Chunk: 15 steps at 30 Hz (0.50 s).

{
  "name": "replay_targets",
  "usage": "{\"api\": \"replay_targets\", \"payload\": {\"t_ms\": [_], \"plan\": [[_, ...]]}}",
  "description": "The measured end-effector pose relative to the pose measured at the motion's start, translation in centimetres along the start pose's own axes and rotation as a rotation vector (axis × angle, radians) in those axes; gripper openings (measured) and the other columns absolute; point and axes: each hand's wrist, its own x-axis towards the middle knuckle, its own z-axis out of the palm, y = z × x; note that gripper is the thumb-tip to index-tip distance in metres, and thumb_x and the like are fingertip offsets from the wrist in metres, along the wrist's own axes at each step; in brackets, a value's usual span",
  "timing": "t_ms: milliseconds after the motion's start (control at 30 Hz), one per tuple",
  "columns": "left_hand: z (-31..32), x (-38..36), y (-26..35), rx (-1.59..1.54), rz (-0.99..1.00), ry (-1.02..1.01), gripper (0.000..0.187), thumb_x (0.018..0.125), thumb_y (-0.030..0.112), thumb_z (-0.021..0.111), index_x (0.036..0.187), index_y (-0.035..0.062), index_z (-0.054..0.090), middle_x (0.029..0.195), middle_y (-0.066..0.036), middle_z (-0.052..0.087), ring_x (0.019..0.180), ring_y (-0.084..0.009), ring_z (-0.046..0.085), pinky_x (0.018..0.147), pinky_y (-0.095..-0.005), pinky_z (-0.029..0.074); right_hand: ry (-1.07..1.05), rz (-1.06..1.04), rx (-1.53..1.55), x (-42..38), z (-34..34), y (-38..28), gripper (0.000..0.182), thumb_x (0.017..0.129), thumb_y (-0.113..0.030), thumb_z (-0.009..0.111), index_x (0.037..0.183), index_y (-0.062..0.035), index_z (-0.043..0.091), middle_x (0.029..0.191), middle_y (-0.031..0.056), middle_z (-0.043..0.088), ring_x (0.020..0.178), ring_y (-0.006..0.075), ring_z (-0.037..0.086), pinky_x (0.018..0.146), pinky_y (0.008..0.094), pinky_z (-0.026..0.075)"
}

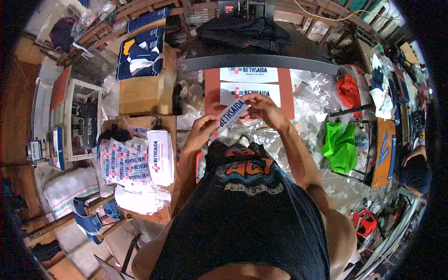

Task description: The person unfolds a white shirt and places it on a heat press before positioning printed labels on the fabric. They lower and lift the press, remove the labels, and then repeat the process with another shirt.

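Observation:
Between my two hands I hold a printed BETHSAIDA transfer strip [232, 114], tilted up to the right. My left hand [204, 132] pinches its lower left end, and my right hand [262, 111] grips the upper right end. Just beyond lies a reddish-brown press pad [212, 93] bearing two white printed pieces. The nearer white piece [268, 92] reads BETHSAIDA and is partly covered by my right hand. The farther white piece [248, 74] runs up to the front edge of a black heat press [261, 61].
Left, a wooden table [163, 214] carries a stack of printed white pieces [160, 158] and many transfer strips [123, 161]. Dark blue fabric [140, 53] is piled farther back. Right are a green bag [339, 147], a red bag [349, 93] and another person's arm [415, 154]. Plastic scraps cover the floor.

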Motion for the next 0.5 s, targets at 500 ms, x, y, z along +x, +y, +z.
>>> {"api": "replay_targets", "payload": {"t_ms": [500], "plan": [[-1.3,0.6,-2.5,-0.186,-0.131,0.073,0.037,0.101,0.02,0.065,0.132,0.0001,0.06,0.108,-0.006,0.071,0.085,-0.009,0.063,0.072,-0.0236,0.052,0.103,-0.279,-0.28,2.1,-3.3,1.5,0.012,0.097,-0.004,0.066,0.108,-0.0045,0.069,0.089,0.0053,0.071,0.073,0.0147,0.069,0.065,0.0282,0.057]]}}
